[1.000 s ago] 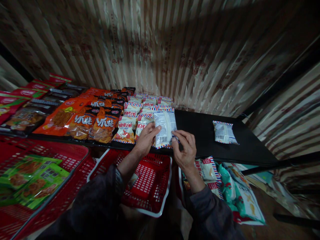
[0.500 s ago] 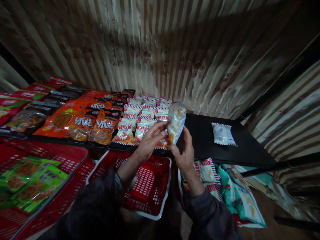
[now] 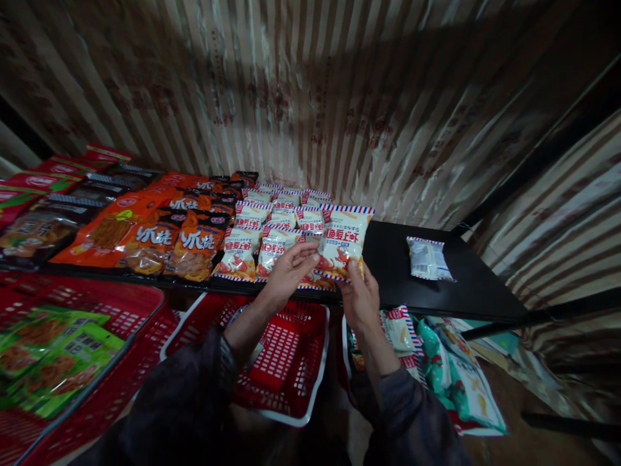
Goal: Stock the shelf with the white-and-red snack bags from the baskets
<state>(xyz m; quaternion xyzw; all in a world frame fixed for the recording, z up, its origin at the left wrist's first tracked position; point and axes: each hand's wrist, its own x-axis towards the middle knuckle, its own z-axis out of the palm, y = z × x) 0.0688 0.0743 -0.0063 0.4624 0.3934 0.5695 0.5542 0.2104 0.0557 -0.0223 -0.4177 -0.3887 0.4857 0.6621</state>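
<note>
A white snack bag (image 3: 343,239) with red lettering and a striped edge is held up, front facing me, between both hands. My right hand (image 3: 359,294) grips its lower right corner, thumb on the front. My left hand (image 3: 290,272) pinches its lower left side. Behind and to the left, rows of matching snack bags (image 3: 239,246) lie on the black shelf (image 3: 388,259). Another such bag (image 3: 429,259) lies alone, back side up, on the shelf's right part.
Orange snack packs (image 3: 196,243) and dark packs (image 3: 48,226) fill the shelf's left side. Below stand a red basket (image 3: 310,401) with a white rim, and a larger red basket (image 3: 150,298) with green packs (image 3: 63,362). Teal-white bags (image 3: 470,382) lie at lower right. A striped sheet (image 3: 291,84) hangs behind.
The held snack bag has turned from edge-on to showing its printed front. My left fingers have closed on its side. The view has shifted slightly.
</note>
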